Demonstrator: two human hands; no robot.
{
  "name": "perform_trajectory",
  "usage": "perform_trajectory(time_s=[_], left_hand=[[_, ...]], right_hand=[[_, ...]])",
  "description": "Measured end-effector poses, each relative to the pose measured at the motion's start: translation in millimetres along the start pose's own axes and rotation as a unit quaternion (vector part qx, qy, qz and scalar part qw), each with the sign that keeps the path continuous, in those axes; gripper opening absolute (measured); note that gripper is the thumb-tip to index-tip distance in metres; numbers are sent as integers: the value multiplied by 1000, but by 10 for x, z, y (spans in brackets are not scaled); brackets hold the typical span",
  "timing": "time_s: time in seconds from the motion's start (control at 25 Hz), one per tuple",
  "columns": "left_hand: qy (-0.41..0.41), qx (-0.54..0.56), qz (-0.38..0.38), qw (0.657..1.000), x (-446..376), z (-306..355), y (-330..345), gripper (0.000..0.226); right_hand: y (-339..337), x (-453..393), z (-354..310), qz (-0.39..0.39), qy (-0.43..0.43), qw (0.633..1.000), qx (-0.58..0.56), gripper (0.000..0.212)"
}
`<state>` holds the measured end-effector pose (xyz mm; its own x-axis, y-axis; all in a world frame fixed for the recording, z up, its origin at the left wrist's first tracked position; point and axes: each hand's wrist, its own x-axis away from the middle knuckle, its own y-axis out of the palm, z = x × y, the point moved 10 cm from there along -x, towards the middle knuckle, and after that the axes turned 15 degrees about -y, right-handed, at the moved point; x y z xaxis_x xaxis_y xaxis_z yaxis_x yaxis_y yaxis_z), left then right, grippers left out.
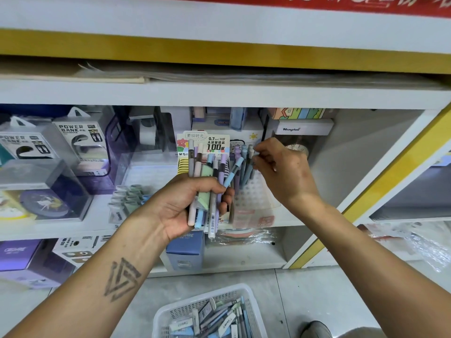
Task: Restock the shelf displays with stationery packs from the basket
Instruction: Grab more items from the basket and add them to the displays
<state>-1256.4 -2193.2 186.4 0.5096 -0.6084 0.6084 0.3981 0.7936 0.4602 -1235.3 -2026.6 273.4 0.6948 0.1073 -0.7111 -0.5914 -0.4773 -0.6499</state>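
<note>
- I am facing a white shelf unit (219, 93) with yellow trim in a shop, grey floor under me; the card display (203, 142) at the middle of the shelf is my landmark.
- That display's header reads "0.7mm/HB" and "100" with Chinese characters, and "M&G" at its lower left corner.
- My left hand (185, 203), just below the display, is clenched round a bundle of pens (207, 181): pastel tubes in pink, green, lilac and blue, one showing a barcode near its lower end.
- My right hand (280, 167), right of the display, pinches the top of one pen (252, 154) between thumb and fingertips, among other pens standing upright in a clear holder (253, 191) with a dotted base.
- Left of the display stand two clear boxes (78, 142) printed "POWER BANK".
- Up and right of the display sits a white box (302, 128) marked "Henghua", with a striped multicoloured box on top of it.
- Directly below the display, one shelf down, is a blue carton (185, 250) with letters ending "OHRE"; I cannot read the start, my left hand covers it.
- Far down-left of the display a purple box (17, 254) carries pale writing too blurred to read.
- The white basket (210, 313) sits on the floor well below the display, holding more stationery packs (219, 320) heaped in it, their labels too small to read.
</note>
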Motion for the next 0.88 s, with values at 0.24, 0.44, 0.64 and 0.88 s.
perform_trajectory(time_s=[0.24, 0.44, 0.64, 0.88], left_hand=[[5, 10, 16, 1000, -18, 9, -77, 32], [5, 4, 13, 1000, -31, 9, -69, 17], [2, -1, 4, 1000, -22, 2, -41, 20], [-4, 15, -5, 1000, -27, -26, 10, 31]], right_hand=[[61, -32, -73, -27, -19, 999, -28, 12], [106, -29, -56, -35, -20, 999, -31, 9], [196, -53, -83, -82, -34, 996, 33, 18], [369, 123, 155, 0, 281, 856, -435, 23]])
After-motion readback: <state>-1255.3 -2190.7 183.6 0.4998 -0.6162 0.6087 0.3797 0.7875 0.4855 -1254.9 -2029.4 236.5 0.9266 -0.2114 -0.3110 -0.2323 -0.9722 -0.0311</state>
